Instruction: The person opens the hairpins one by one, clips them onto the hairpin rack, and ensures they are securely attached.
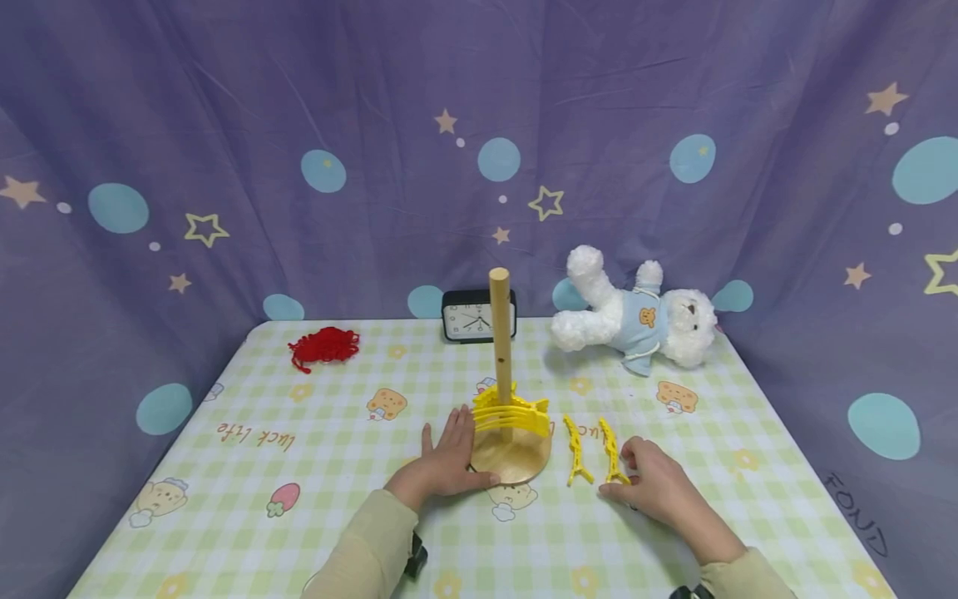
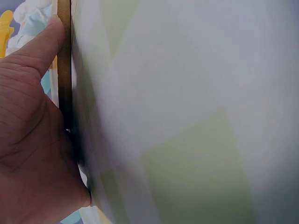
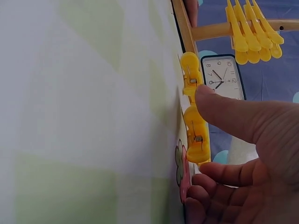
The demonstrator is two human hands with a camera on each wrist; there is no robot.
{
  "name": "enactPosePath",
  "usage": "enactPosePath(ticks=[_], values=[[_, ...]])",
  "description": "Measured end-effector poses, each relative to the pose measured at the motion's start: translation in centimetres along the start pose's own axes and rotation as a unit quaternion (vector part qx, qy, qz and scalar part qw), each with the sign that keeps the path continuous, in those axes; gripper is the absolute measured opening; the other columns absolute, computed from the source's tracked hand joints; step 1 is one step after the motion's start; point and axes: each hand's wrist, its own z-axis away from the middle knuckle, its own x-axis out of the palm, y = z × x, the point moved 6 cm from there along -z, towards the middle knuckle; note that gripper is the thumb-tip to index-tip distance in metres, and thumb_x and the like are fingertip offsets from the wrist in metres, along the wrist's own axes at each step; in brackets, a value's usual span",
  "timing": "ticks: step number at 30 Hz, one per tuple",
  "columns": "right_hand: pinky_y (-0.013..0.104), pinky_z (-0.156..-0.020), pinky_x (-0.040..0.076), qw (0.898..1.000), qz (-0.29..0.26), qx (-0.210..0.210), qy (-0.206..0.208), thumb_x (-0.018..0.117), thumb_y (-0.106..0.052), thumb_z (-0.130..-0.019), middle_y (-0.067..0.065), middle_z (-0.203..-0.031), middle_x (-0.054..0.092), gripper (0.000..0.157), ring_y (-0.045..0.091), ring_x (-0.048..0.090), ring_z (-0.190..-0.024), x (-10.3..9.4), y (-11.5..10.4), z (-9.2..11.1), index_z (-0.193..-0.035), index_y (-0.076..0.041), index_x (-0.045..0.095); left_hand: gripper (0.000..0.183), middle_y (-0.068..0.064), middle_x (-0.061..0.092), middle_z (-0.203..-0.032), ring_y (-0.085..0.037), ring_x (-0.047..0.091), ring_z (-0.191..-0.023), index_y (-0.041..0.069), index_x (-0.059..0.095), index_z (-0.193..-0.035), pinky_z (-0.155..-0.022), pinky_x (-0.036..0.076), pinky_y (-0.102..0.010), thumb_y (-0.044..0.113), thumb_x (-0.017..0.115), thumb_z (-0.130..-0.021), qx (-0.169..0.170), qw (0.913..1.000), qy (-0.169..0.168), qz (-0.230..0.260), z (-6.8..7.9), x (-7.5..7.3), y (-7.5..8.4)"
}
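Observation:
A wooden stand has a round base [image 1: 511, 459] and an upright post [image 1: 501, 333]. Several yellow clothespins [image 1: 512, 418] are clipped around the post's lower part in the head view. My left hand [image 1: 445, 466] rests against the left side of the base with its fingers straight, the thumb along the front rim. Two more clothespins lie side by side on the table, right of the base: a left one [image 1: 575, 451] and a right one [image 1: 611, 449]. My right hand [image 1: 654, 482] pinches the near end of the right clothespin [image 3: 197, 137] between thumb and forefinger.
Behind the stand is a black-framed clock [image 1: 458, 320]. A white plush bear [image 1: 639, 320] in a blue top lies at the back right. A bundle of red yarn [image 1: 327, 345] lies at the back left. A purple curtain [image 1: 389, 208] hangs around the checked tablecloth [image 1: 337, 466].

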Motion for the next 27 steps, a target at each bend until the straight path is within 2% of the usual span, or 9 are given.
enactPosePath(ticks=[6, 13, 27], values=[[0.037, -0.069, 0.047, 1.000, 0.021, -0.008, -0.004, 0.085, -0.051, -0.069, 0.004, -0.094, 0.054, 0.061, 0.016, 0.053, -0.077, 0.23, -0.06, -0.29, -0.100, -0.007, 0.055, 0.109, -0.015, -0.008, -0.162, -0.030, -0.009, -0.148, 0.000, 0.005, -0.155, -0.110, -0.011, -0.063, 0.066, 0.057, -0.087, -0.005, 1.0000, 0.003, -0.002, 0.08, -0.03, 0.00], [0.034, -0.063, 0.039, 1.000, 0.027, -0.011, -0.003, 0.085, -0.052, -0.067, 0.005, -0.086, 0.047, 0.061, 0.019, 0.044, -0.073, 0.40, -0.17, -0.35, -0.093, -0.008, 0.051, 0.109, -0.015, -0.008, -0.162, -0.030, -0.009, -0.148, 0.000, 0.004, -0.155, -0.110, -0.010, -0.063, 0.067, 0.057, -0.086, -0.009, 0.9999, 0.002, -0.005, 0.14, -0.18, 0.19], [0.034, -0.063, 0.039, 0.999, 0.044, -0.019, 0.012, 0.084, -0.054, -0.067, 0.005, -0.085, 0.045, 0.060, 0.019, 0.043, -0.071, 0.57, -0.44, -0.29, -0.089, -0.008, 0.053, 0.108, -0.015, -0.009, -0.162, -0.030, -0.008, -0.148, 0.000, 0.005, -0.155, -0.110, -0.010, -0.063, 0.065, 0.058, -0.087, -0.005, 0.9999, 0.003, -0.009, 0.23, -0.16, 0.23]])
